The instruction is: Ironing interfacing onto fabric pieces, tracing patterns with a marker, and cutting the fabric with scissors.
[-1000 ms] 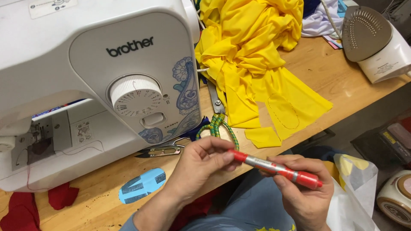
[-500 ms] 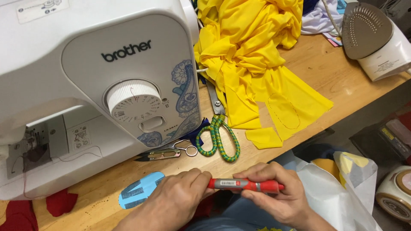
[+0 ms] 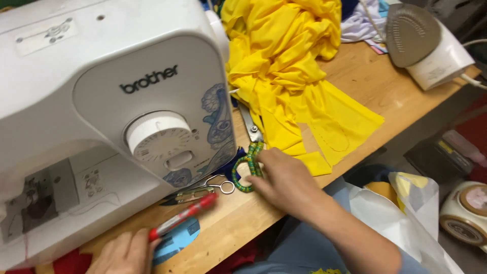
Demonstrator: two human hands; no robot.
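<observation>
While resting on wooden table (image 3: 350,81) | left hand (image 3: 124,252) gripping red plastic marker (image 3: 182,217) | right hand (image 3: 284,177) closed on green-handled steel scissors (image 3: 250,160) | beside white sewing machine (image 3: 101,101)

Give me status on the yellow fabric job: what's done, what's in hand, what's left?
Done, apparently: an outline is marked on the flat yellow fabric piece. In hand: the left hand holds the red marker; the right hand is on the green-handled scissors, grip unclear. Left, likely: the outlined shape is not yet cut out.
</observation>
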